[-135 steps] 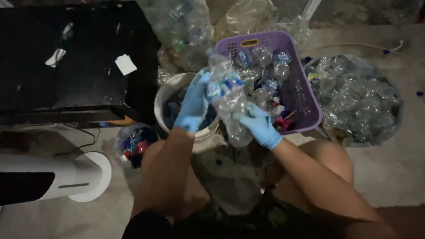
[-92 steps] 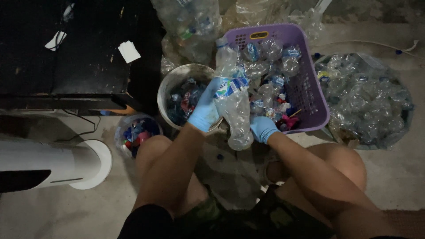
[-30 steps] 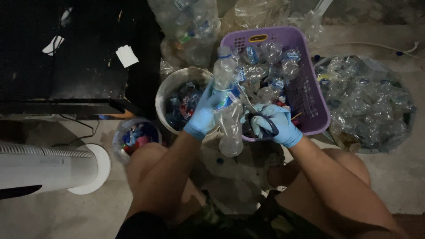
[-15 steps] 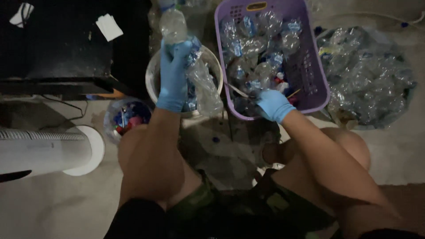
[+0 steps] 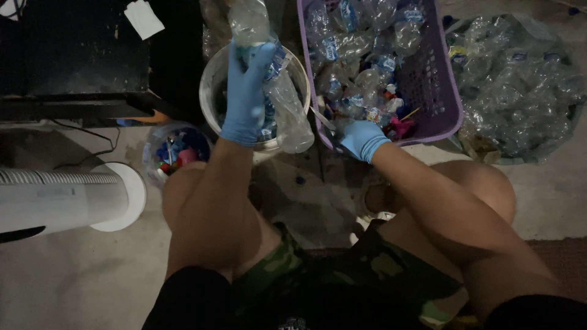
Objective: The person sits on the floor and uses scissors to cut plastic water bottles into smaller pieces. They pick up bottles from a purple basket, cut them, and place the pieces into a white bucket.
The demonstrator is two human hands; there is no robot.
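over the bucket (image 5: 211,82) my left hand (image 5: 244,91) clamps a bottle (image 5: 278,91); right hand (image 5: 361,139), at the basket (image 5: 437,91) beside it, finger state unclear. best keep it steady.

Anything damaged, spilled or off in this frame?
Nothing spilled. The clear plastic bottle in the left hand is crumpled, held over the white bucket. The right hand rests at the purple basket rim.
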